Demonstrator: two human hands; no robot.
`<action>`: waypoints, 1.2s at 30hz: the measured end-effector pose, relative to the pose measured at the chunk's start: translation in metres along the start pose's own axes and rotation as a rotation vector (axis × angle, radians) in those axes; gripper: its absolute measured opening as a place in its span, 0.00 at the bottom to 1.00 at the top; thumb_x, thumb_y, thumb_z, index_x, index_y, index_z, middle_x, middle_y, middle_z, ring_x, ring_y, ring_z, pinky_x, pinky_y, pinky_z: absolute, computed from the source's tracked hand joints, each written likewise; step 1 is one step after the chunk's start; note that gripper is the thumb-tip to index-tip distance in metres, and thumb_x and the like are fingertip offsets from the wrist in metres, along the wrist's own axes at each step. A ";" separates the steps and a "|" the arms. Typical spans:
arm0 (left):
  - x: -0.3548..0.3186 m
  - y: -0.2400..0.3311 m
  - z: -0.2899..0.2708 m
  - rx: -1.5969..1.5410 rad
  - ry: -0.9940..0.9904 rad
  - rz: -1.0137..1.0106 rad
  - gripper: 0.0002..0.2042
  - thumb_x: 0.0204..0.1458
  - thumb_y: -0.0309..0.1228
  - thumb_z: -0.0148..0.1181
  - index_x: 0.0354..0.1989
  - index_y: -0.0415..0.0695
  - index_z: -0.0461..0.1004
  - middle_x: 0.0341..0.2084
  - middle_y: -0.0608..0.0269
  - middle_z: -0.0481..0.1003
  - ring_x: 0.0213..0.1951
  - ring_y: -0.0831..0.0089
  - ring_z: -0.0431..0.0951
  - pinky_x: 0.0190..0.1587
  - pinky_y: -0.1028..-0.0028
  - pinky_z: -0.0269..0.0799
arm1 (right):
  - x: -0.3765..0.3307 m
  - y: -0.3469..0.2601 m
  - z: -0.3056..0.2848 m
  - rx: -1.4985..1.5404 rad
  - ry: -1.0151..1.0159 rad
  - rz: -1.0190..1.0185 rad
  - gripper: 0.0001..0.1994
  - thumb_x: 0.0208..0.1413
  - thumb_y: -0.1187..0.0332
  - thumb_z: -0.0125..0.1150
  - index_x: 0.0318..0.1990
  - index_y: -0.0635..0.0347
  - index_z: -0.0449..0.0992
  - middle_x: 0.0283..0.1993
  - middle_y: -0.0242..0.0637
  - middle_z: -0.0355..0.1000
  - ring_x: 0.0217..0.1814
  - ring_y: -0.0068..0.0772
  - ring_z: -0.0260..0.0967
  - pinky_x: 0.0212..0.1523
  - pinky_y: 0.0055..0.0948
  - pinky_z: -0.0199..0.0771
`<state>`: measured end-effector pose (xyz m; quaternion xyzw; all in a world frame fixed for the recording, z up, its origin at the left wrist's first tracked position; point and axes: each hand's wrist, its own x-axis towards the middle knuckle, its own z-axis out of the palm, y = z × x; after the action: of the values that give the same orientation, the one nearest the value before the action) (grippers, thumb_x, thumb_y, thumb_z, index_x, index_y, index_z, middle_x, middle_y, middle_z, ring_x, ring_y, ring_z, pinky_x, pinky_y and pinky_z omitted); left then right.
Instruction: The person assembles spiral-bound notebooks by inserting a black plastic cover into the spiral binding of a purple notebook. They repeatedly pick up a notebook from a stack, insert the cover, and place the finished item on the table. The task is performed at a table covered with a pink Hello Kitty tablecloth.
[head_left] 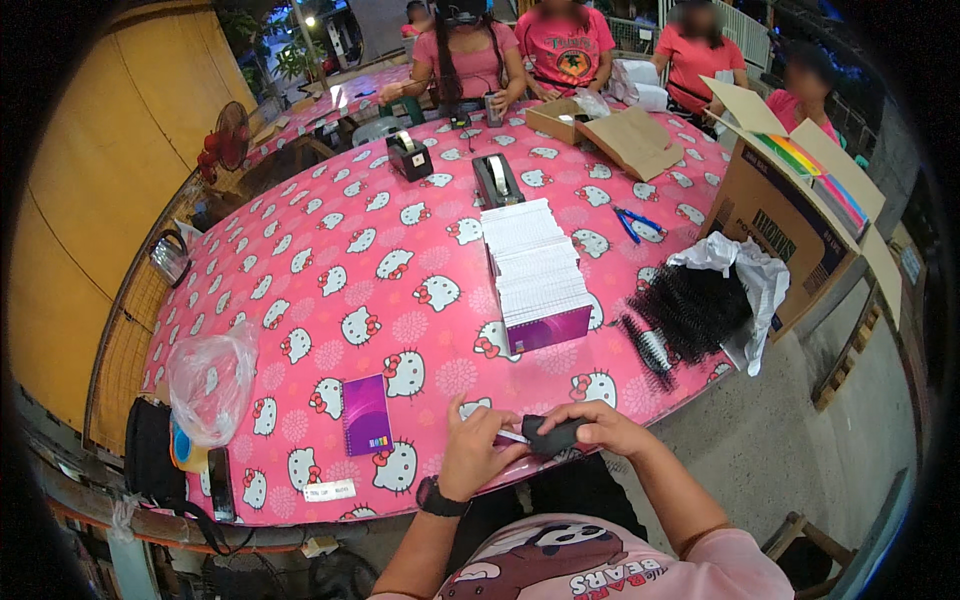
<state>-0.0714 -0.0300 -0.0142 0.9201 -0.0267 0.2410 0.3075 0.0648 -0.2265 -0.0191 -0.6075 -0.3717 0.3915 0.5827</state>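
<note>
Near the front edge of the table my two hands meet in front of my body. Closed in a pinch, my left hand (476, 447) holds a thin whitish stick-like piece (512, 437). My right hand (606, 428) is closed on a soft-looking black piece (550, 438), which covers the right end of the stick. What lies under the black piece is hidden. Left of my hands a purple spiral notebook (367, 415) lies flat. Beyond them a long row of white-paged notepads (535, 265) ends in a purple cover facing me.
Black binding coils (700, 310) spill from white paper at right, beside a cardboard box (775, 225). Blue pliers (632, 222) and two tape dispensers (408, 155) lie farther back. A plastic bag (212, 385) and phone (220, 482) are at left. Several people sit across the table.
</note>
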 end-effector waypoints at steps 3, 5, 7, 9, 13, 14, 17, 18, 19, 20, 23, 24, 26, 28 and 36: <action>-0.003 -0.003 0.003 0.030 -0.041 0.011 0.19 0.35 0.36 0.73 0.36 0.49 0.74 0.27 0.73 0.75 0.33 0.72 0.75 0.61 0.51 0.48 | 0.009 -0.003 0.003 -0.292 0.065 0.098 0.30 0.46 0.42 0.61 0.46 0.62 0.76 0.45 0.39 0.72 0.51 0.34 0.67 0.56 0.33 0.61; -0.002 0.000 -0.001 0.045 -0.039 0.021 0.19 0.35 0.36 0.73 0.36 0.49 0.74 0.27 0.73 0.75 0.34 0.72 0.75 0.61 0.51 0.48 | 0.007 -0.007 0.001 -0.127 0.022 0.059 0.27 0.46 0.47 0.63 0.45 0.61 0.77 0.44 0.38 0.73 0.49 0.33 0.67 0.54 0.32 0.62; -0.004 -0.002 0.001 -0.002 -0.016 -0.019 0.21 0.35 0.36 0.73 0.40 0.49 0.73 0.27 0.72 0.76 0.34 0.70 0.74 0.59 0.53 0.50 | 0.002 -0.006 0.004 0.169 -0.078 -0.085 0.22 0.47 0.54 0.65 0.44 0.61 0.77 0.42 0.37 0.73 0.46 0.31 0.69 0.50 0.30 0.65; -0.004 -0.003 0.002 -0.024 -0.029 -0.058 0.24 0.34 0.36 0.73 0.43 0.48 0.73 0.27 0.71 0.75 0.36 0.70 0.74 0.58 0.54 0.51 | 0.004 -0.010 0.008 -0.060 0.005 -0.023 0.23 0.46 0.52 0.64 0.44 0.61 0.77 0.43 0.37 0.73 0.48 0.31 0.68 0.52 0.30 0.64; -0.001 -0.003 -0.010 0.031 -0.017 -0.047 0.29 0.34 0.32 0.73 0.48 0.47 0.70 0.34 0.64 0.75 0.41 0.66 0.73 0.56 0.57 0.56 | 0.005 -0.006 0.001 -0.026 0.046 0.048 0.25 0.47 0.50 0.63 0.44 0.62 0.76 0.42 0.38 0.73 0.46 0.30 0.68 0.50 0.30 0.64; -0.005 -0.012 -0.009 0.009 0.033 -0.085 0.29 0.34 0.30 0.73 0.50 0.46 0.69 0.36 0.61 0.74 0.43 0.66 0.73 0.56 0.59 0.58 | 0.006 -0.007 0.004 0.114 -0.008 -0.016 0.23 0.48 0.53 0.64 0.43 0.63 0.77 0.39 0.37 0.74 0.41 0.27 0.68 0.44 0.27 0.67; -0.013 -0.022 0.003 -0.454 0.210 -0.281 0.34 0.36 0.23 0.71 0.55 0.42 0.62 0.43 0.55 0.72 0.47 0.65 0.71 0.52 0.65 0.67 | 0.013 -0.007 0.011 0.010 -0.011 -0.086 0.21 0.50 0.55 0.65 0.45 0.63 0.76 0.35 0.33 0.73 0.36 0.23 0.68 0.39 0.24 0.69; -0.018 -0.026 0.010 -0.642 0.251 -0.320 0.33 0.37 0.22 0.71 0.55 0.41 0.62 0.42 0.56 0.72 0.46 0.66 0.71 0.50 0.66 0.68 | 0.018 0.004 0.009 -0.174 0.052 -0.103 0.22 0.50 0.55 0.64 0.46 0.63 0.75 0.35 0.32 0.72 0.36 0.23 0.68 0.39 0.24 0.68; -0.019 -0.030 0.013 -0.828 0.298 -0.350 0.32 0.38 0.21 0.70 0.54 0.41 0.62 0.41 0.57 0.72 0.45 0.67 0.72 0.49 0.68 0.70 | 0.024 0.005 0.006 -0.364 0.112 -0.127 0.22 0.51 0.54 0.63 0.47 0.62 0.74 0.36 0.31 0.72 0.37 0.22 0.68 0.39 0.24 0.68; -0.023 -0.034 0.014 -0.925 0.271 -0.422 0.29 0.40 0.19 0.68 0.53 0.40 0.63 0.41 0.57 0.72 0.46 0.68 0.72 0.49 0.69 0.70 | 0.021 0.004 0.004 -0.204 0.098 -0.054 0.23 0.50 0.54 0.63 0.47 0.62 0.75 0.37 0.33 0.73 0.38 0.23 0.68 0.40 0.24 0.68; -0.035 -0.038 0.016 -1.158 0.198 -0.544 0.22 0.44 0.15 0.63 0.48 0.39 0.65 0.42 0.56 0.73 0.46 0.69 0.73 0.50 0.71 0.71 | 0.020 0.003 0.013 0.293 -0.063 -0.108 0.22 0.49 0.56 0.66 0.44 0.64 0.76 0.38 0.37 0.74 0.39 0.25 0.70 0.41 0.26 0.69; -0.036 -0.039 0.018 -1.192 0.190 -0.507 0.20 0.45 0.14 0.61 0.47 0.39 0.66 0.42 0.56 0.73 0.46 0.69 0.73 0.50 0.71 0.71 | 0.020 -0.002 0.013 0.169 -0.084 -0.013 0.21 0.49 0.56 0.66 0.45 0.64 0.76 0.39 0.36 0.74 0.39 0.25 0.69 0.40 0.24 0.68; -0.036 -0.039 0.017 -1.201 0.162 -0.474 0.17 0.46 0.13 0.59 0.45 0.38 0.67 0.42 0.55 0.74 0.46 0.69 0.74 0.50 0.71 0.71 | 0.026 -0.001 0.009 -0.167 0.022 0.004 0.21 0.49 0.56 0.65 0.46 0.62 0.75 0.40 0.33 0.73 0.40 0.23 0.67 0.40 0.23 0.67; -0.040 -0.038 0.015 -1.149 0.140 -0.498 0.15 0.47 0.13 0.58 0.43 0.38 0.68 0.42 0.54 0.74 0.45 0.69 0.74 0.50 0.71 0.71 | 0.022 -0.005 0.013 0.041 0.024 0.015 0.19 0.51 0.59 0.65 0.47 0.61 0.75 0.40 0.33 0.73 0.39 0.21 0.68 0.40 0.22 0.68; -0.033 -0.034 0.007 -1.161 0.148 -0.558 0.12 0.50 0.16 0.57 0.43 0.37 0.70 0.42 0.57 0.75 0.44 0.73 0.74 0.47 0.76 0.71 | 0.031 -0.012 0.011 0.105 -0.076 -0.005 0.19 0.49 0.63 0.65 0.47 0.63 0.74 0.44 0.35 0.72 0.48 0.26 0.67 0.51 0.26 0.65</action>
<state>-0.0912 -0.0097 -0.0532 0.5577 0.1086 0.1612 0.8069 0.0682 -0.1929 -0.0085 -0.5599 -0.3741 0.4318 0.6001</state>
